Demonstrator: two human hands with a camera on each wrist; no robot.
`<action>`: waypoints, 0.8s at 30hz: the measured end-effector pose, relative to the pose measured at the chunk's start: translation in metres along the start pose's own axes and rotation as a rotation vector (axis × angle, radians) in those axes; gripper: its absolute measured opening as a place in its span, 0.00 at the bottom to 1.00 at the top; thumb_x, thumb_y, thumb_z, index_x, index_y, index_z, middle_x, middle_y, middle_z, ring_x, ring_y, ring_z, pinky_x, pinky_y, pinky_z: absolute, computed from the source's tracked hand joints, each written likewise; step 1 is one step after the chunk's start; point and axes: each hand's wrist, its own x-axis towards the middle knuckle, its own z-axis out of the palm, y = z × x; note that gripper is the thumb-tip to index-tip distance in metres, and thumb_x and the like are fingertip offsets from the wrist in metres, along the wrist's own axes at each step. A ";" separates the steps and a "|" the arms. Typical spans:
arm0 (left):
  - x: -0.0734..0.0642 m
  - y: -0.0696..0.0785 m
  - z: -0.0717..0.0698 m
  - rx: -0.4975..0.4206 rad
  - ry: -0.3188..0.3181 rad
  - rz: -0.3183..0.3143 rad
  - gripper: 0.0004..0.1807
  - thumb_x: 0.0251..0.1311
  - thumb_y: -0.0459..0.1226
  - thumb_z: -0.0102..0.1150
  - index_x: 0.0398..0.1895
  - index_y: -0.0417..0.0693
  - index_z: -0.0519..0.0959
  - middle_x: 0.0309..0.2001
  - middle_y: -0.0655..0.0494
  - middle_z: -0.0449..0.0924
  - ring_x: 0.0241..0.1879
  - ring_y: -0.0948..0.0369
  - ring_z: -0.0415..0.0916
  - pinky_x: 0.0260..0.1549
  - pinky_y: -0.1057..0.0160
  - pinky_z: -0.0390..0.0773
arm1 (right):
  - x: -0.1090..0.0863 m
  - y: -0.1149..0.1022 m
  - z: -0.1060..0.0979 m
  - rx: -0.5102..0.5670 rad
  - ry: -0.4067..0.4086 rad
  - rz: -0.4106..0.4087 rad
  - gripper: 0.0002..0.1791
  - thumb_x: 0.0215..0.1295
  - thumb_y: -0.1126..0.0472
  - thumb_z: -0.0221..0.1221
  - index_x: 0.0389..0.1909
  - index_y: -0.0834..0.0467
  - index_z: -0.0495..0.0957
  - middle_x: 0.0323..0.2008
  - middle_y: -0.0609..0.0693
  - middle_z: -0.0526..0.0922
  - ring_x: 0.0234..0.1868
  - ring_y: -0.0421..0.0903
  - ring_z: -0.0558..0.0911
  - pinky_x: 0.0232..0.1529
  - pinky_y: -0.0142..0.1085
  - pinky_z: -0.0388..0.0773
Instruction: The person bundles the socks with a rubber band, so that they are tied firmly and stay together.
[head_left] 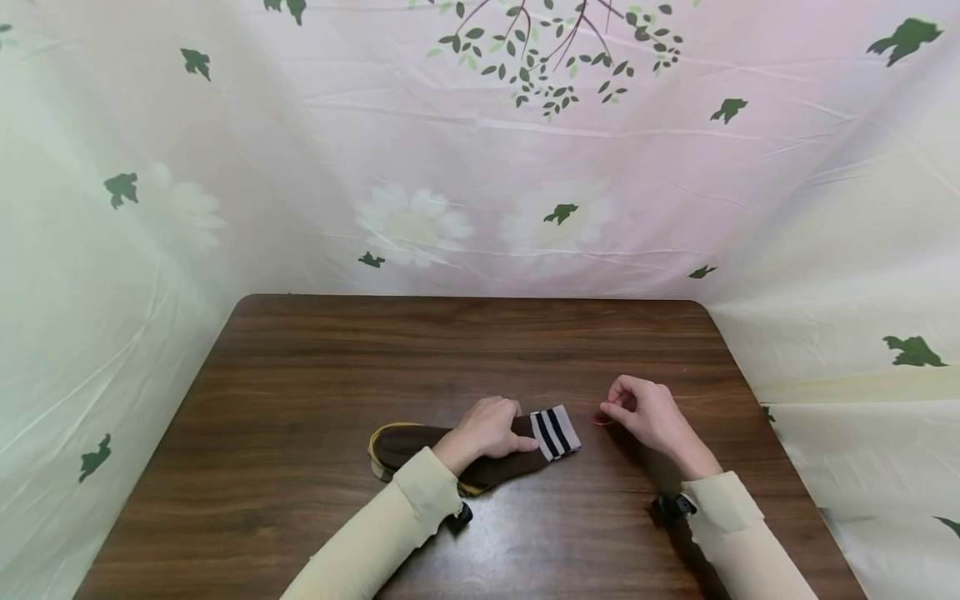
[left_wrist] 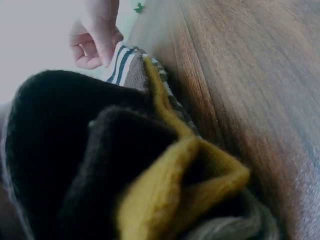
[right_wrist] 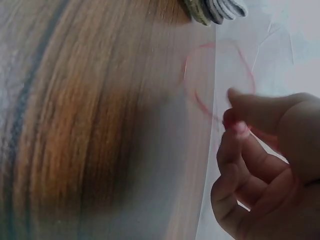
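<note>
A stack of socks [head_left: 408, 444] lies on the table, brown on top, with yellow and greyish-green layers showing under it. Its cuff [head_left: 556, 432] has white and black stripes and points to the right. My left hand [head_left: 487, 427] grips the stack across its middle, thumb along the near side and fingers over the far side. From close up, the left wrist view shows a folded yellow layer [left_wrist: 155, 200] beside the dark one. Right of the cuff, my right hand [head_left: 651, 415] pinches a thin red rubber band [right_wrist: 201, 103] between thumb and forefinger; its open loop hangs out toward the cuff.
Under everything is a dark brown wooden table [head_left: 300, 358] with rounded far corners. A pale cloth [head_left: 480, 158] printed with leaves, birds and flowers hangs behind it and on both sides. Each wrist wears a small black device.
</note>
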 end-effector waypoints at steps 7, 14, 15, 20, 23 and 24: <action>0.000 0.001 0.000 -0.018 -0.009 -0.001 0.23 0.57 0.60 0.74 0.33 0.52 0.82 0.32 0.60 0.80 0.35 0.61 0.77 0.40 0.61 0.78 | 0.000 -0.002 -0.002 0.041 -0.027 0.018 0.10 0.69 0.57 0.71 0.30 0.50 0.79 0.22 0.40 0.78 0.23 0.39 0.75 0.26 0.33 0.73; 0.000 -0.003 -0.004 -0.159 -0.014 0.009 0.18 0.60 0.53 0.76 0.30 0.52 0.79 0.30 0.63 0.78 0.31 0.63 0.73 0.36 0.65 0.74 | -0.001 -0.004 -0.004 0.369 -0.177 0.076 0.10 0.74 0.56 0.66 0.35 0.57 0.81 0.29 0.51 0.85 0.31 0.46 0.84 0.34 0.38 0.83; -0.001 -0.003 -0.005 -0.186 -0.011 0.009 0.18 0.60 0.52 0.76 0.29 0.53 0.79 0.29 0.63 0.78 0.30 0.63 0.72 0.35 0.65 0.73 | -0.001 -0.003 -0.004 0.439 -0.202 0.087 0.11 0.75 0.56 0.65 0.36 0.59 0.81 0.30 0.53 0.86 0.32 0.47 0.85 0.36 0.39 0.85; 0.000 -0.006 -0.007 -0.261 -0.010 0.019 0.17 0.60 0.51 0.76 0.31 0.51 0.80 0.30 0.61 0.79 0.31 0.62 0.73 0.35 0.64 0.73 | -0.003 -0.001 0.000 0.755 -0.278 0.132 0.19 0.80 0.58 0.59 0.46 0.74 0.75 0.32 0.56 0.87 0.37 0.46 0.89 0.42 0.43 0.88; 0.001 -0.007 -0.006 -0.282 -0.026 0.017 0.17 0.62 0.52 0.74 0.38 0.50 0.84 0.36 0.60 0.83 0.36 0.62 0.76 0.39 0.64 0.76 | -0.004 -0.001 0.002 0.904 -0.287 0.140 0.19 0.82 0.59 0.56 0.48 0.77 0.72 0.32 0.52 0.87 0.38 0.44 0.89 0.44 0.41 0.88; 0.001 -0.008 -0.006 -0.291 -0.032 0.014 0.17 0.63 0.53 0.73 0.41 0.51 0.84 0.38 0.60 0.84 0.38 0.61 0.77 0.41 0.63 0.76 | -0.005 -0.001 0.002 0.953 -0.293 0.132 0.17 0.82 0.60 0.55 0.48 0.75 0.73 0.32 0.50 0.87 0.39 0.43 0.89 0.45 0.40 0.87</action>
